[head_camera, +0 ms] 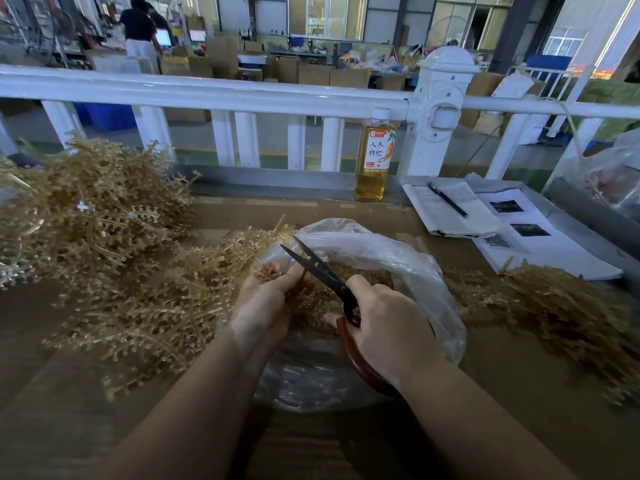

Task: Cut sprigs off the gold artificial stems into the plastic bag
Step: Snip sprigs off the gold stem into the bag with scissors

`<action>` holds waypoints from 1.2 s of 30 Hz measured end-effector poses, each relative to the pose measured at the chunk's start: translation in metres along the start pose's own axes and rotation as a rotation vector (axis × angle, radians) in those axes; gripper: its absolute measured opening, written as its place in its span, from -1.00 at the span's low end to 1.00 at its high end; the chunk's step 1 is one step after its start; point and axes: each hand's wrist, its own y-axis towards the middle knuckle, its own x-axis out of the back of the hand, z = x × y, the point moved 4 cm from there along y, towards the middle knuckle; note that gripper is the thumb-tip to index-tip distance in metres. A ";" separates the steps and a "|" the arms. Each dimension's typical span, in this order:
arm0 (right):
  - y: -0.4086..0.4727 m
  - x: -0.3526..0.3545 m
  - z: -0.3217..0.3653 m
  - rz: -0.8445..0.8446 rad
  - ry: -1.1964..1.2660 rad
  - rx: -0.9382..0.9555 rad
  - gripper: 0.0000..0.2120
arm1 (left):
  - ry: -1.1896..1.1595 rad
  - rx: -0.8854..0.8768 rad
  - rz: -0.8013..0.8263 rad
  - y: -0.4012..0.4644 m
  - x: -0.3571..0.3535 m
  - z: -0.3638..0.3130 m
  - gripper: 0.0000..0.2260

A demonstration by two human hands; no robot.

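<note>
Gold stems [104,216], brown table [519,375], white railing [207,91]

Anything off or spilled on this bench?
Nothing stands out. The bottle stands upright, the pen lies on the notebook, the gold stems sit in heaps, and the scissors are open above the plastic bag.

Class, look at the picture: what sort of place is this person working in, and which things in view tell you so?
Most likely a factory or workshop floor: stacked cardboard boxes fill the hall behind a white railing, and heaps of gold artificial stems cover the worktable for cutting.
</note>
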 end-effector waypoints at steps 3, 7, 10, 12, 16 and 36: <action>-0.001 0.001 0.001 -0.022 -0.035 0.009 -0.66 | -0.018 0.000 0.007 0.000 0.000 0.000 -0.73; -0.001 0.002 0.002 -0.024 -0.046 0.012 -0.67 | -0.013 -0.003 0.010 0.000 0.000 0.000 -0.72; -0.002 0.003 0.001 -0.019 -0.045 0.010 -0.67 | 0.008 -0.004 -0.005 0.000 0.000 0.000 -0.72; -0.002 0.002 0.001 -0.015 -0.030 0.005 -0.67 | 0.010 0.010 -0.004 0.001 -0.001 0.000 -0.73; -0.002 -0.001 0.000 0.010 0.001 -0.007 -0.66 | 0.001 0.030 -0.009 0.002 0.000 0.001 -0.73; -0.007 -0.005 -0.003 0.005 0.107 -0.036 -0.66 | 0.047 0.019 0.033 0.002 -0.002 -0.002 -0.81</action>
